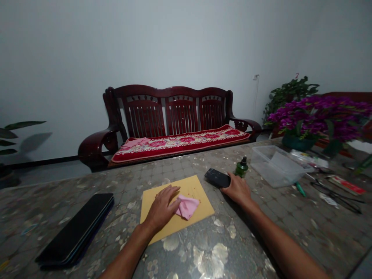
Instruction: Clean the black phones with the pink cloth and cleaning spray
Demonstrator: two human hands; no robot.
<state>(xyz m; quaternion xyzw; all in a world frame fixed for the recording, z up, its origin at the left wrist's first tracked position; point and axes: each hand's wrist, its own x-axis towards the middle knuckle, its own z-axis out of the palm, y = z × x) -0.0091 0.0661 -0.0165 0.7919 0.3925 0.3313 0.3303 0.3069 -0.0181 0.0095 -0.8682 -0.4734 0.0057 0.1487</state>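
My left hand [165,207] lies palm down over a yellow sheet [200,211], its fingers spread and its thumb against a folded pink cloth [188,206]. The cloth rests on the sheet, which has small reddish spots near its upper right. Between the thumb and fingers of my right hand [238,189] is the near end of a black smartphone [217,178], low over the table to the right of the sheet. Just behind that hand stands a small dark green bottle [241,168] with a black top.
A stack of dark flat devices [78,228] lies at the left. On the right are a clear plastic box [273,166], a green-capped item [300,189], eyeglasses [334,197] and purple flowers [325,112] in a pot. A wooden bench [180,112] stands beyond the patterned table [209,255].
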